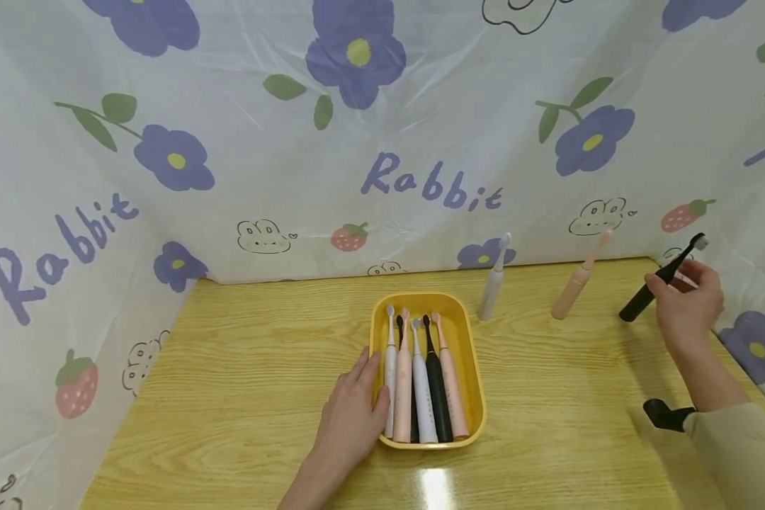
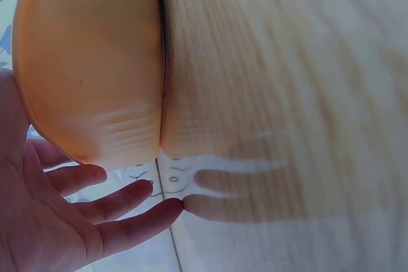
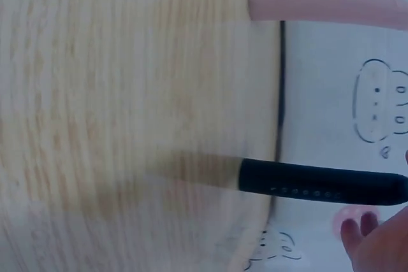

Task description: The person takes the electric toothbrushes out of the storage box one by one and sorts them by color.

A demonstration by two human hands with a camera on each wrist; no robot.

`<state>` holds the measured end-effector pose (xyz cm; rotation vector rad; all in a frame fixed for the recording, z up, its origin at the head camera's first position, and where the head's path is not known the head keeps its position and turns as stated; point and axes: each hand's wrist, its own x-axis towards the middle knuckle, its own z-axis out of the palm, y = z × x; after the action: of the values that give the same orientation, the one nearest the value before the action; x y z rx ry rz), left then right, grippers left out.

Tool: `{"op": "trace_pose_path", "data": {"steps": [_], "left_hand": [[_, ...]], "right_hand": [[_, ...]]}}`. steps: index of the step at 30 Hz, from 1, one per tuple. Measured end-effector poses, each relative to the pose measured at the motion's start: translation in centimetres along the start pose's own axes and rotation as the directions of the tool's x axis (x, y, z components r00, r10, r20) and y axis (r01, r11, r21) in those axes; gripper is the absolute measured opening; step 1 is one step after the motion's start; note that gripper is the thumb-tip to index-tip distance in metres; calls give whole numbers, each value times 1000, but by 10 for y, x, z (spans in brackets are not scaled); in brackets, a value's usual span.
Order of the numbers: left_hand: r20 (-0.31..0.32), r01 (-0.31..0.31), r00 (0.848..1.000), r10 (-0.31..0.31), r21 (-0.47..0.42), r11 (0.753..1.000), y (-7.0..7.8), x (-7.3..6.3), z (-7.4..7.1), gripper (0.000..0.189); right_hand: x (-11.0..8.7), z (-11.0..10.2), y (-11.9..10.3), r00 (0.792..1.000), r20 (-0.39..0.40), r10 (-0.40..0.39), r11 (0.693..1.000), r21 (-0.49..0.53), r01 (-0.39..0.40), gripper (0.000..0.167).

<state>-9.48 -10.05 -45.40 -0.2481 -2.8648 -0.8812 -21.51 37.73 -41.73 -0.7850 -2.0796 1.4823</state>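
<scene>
My right hand [image 1: 691,304] pinches the upper handle of a black electric toothbrush [image 1: 639,303], which stands upright with its base at the table; in the right wrist view its dark handle [image 3: 319,181] reaches the fingertips at the right edge. My left hand [image 1: 352,411] rests against the left side of a yellow tray [image 1: 478,386], thumb at the rim and fingers loosely extended along the outer wall. Inside the tray lie several electric toothbrushes, among them a white one [image 1: 390,382], a pink one [image 1: 403,397] and a black one [image 1: 438,393].
Right of the tray, a white electric toothbrush [image 1: 491,290] and a pink one [image 1: 572,290] stand upright in a row with the black one. A black object [image 1: 666,415] shows beside the right sleeve. Patterned cloth [image 1: 280,163] hangs behind the wooden table [image 1: 248,368].
</scene>
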Motion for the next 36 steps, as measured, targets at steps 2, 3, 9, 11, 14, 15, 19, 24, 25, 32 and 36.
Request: {"op": "trace_pose_path", "data": {"steps": [2,3,9,11,14,15,19,24,25,32,36], "left_hand": [[3,1,1000,-1,0,1000,0,0,0,53],[3,2,1000,-2,1,1000,0,0,0,53],[1,5,1000,-5,4,1000,0,0,-1,53],[2,7,1000,-7,4,1000,0,0,-1,53],[1,9,1000,-9,5,1000,0,0,-2,53],[0,10,1000,-10,5,1000,0,0,-2,53],[-2,12,1000,-12,-2,1000,0,-1,-1,53],[-3,4,1000,-4,-15,1000,0,-2,0,53],[-4,4,1000,-4,-15,1000,0,-2,0,54],[-19,2,1000,-2,3,1000,-2,-2,0,53],[-24,-1,1000,1,5,1000,-2,-2,0,53]], "right_hand": [[-6,-1,-5,998,-53,-25,999,32,27,56],[-9,-1,-8,995,-87,-52,998,34,55,58],[-39,7,-38,931,-229,-283,952,49,302,52],[-52,12,-54,907,-232,-350,914,127,386,45],[-73,24,-74,877,-196,-439,841,254,478,37],[-80,30,-80,868,-170,-466,811,311,496,35],[-114,55,-93,839,4,-544,691,569,446,35],[-155,91,-93,774,371,-512,745,641,186,37],[-161,100,-91,749,462,-475,786,606,125,36],[-203,154,-71,474,877,-80,938,227,-262,56],[-217,176,-63,432,901,40,923,133,-361,63]]}}
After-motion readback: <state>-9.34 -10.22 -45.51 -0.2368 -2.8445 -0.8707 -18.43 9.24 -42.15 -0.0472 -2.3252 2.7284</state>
